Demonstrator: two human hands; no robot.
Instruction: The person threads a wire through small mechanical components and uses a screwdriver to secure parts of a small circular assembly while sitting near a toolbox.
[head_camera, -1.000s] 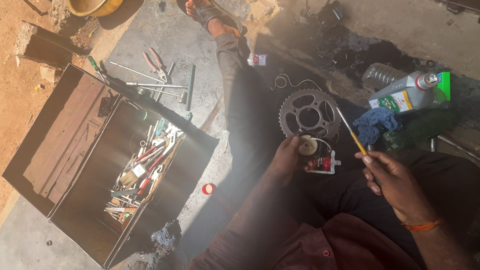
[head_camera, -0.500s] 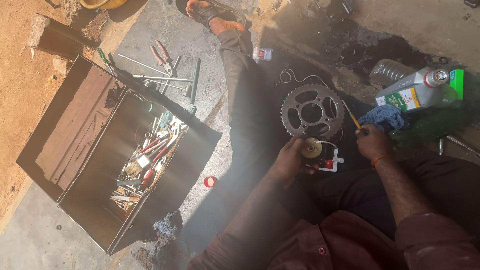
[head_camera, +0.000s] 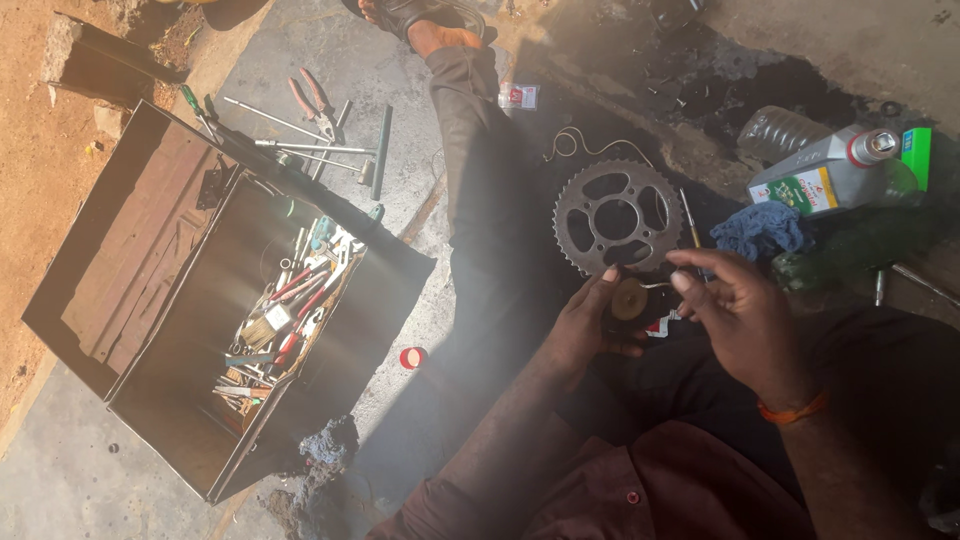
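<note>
The small round part (head_camera: 630, 298) that you hold is tan and disc-shaped, with a dark body under it; its flat face looks up to the camera, so I cannot tell any long axis. It sits over your lap, just below the sprocket (head_camera: 616, 218).

Far on the left, the open metal toolbox (head_camera: 180, 330) stands on the concrete floor, its lid folded out to the left, and many hand tools lie mixed inside. Behind it, pliers (head_camera: 312, 103) and long rods lie on the floor. A small red cap (head_camera: 411, 357) lies beside the box.

Your left hand (head_camera: 585, 325) is closed around the part from the left side. Your right hand (head_camera: 735, 305) is close to it, fingers curled, and the thumb and forefinger pinch a thin yellow-handled tool (head_camera: 691, 224), which points up and away from you. Right of the sprocket is a blue rag (head_camera: 760, 230), then a grey oil bottle (head_camera: 825, 175) lying on its side.
</note>
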